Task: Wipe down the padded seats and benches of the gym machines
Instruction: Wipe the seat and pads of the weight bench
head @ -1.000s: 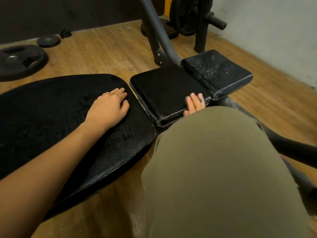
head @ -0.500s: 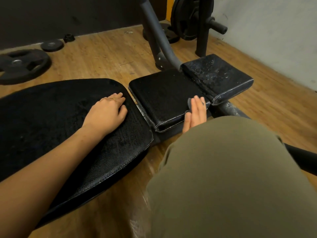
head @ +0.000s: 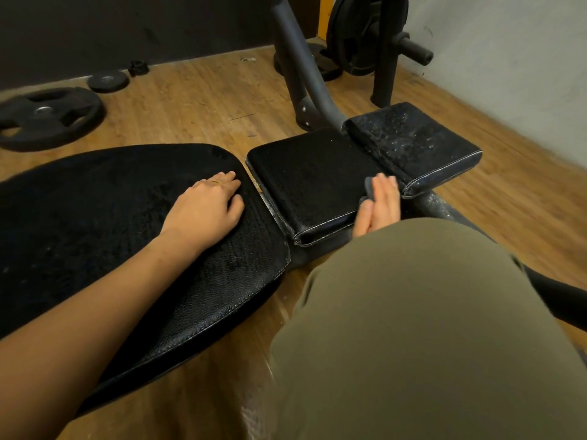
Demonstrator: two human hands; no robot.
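Observation:
A wide black padded bench [head: 95, 217] fills the left. My left hand [head: 206, 208] rests flat on it near its right edge, fingers relaxed. To the right lies a square black seat pad [head: 311, 179], and beyond it a scuffed, speckled pad [head: 413, 141]. My right hand [head: 379, 204] presses a small grey cloth [head: 368, 185] with straight fingers against the seat pad's right edge. My olive-clad knee [head: 413, 328] hides the wrist and most of the cloth.
Grey machine frame tubes [head: 301, 74] rise behind the pads, with a loaded weight plate on a peg [head: 359, 36]. Loose plates lie on the wooden floor at left: a large one [head: 47, 115] and a small one [head: 108, 81]. A grey wall [head: 508, 58] runs along the right.
My right hand has slid further up along the seat pad's right edge with the cloth under it. The left hand stays on the bench. The view has tilted slightly.

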